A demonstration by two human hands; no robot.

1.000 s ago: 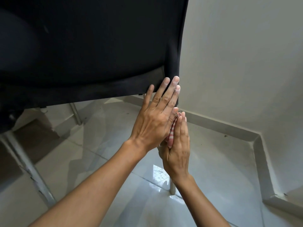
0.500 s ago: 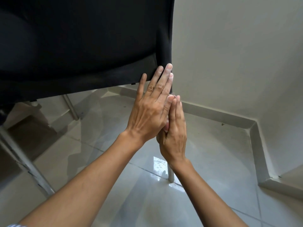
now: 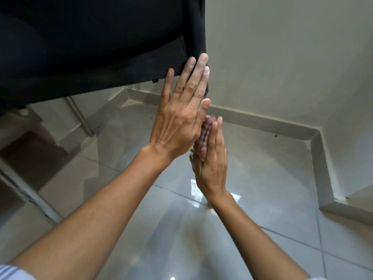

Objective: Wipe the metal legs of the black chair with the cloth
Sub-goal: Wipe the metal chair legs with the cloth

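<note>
The black chair (image 3: 90,47) fills the upper left, its seat edge above my hands. My left hand (image 3: 181,110) lies flat with fingers straight, fingertips touching the chair's lower right corner. My right hand (image 3: 212,158) sits just below and behind it, pressing a pink-and-white striped cloth (image 3: 203,136) between the two palms. The front leg that the cloth wraps is hidden behind my hands. Another metal leg (image 3: 80,116) shows further back on the left, and a third leg (image 3: 28,193) slants at the near left.
Glossy grey floor tiles (image 3: 262,188) spread below. A pale wall (image 3: 282,57) with a skirting board (image 3: 262,122) runs close on the right and turns a corner at the far right. A dark step-like shape (image 3: 30,154) lies under the chair on the left.
My right hand has slid down, so the striped cloth shows again between the palms. My left hand stays flat at the chair's corner. The view has shifted slightly.
</note>
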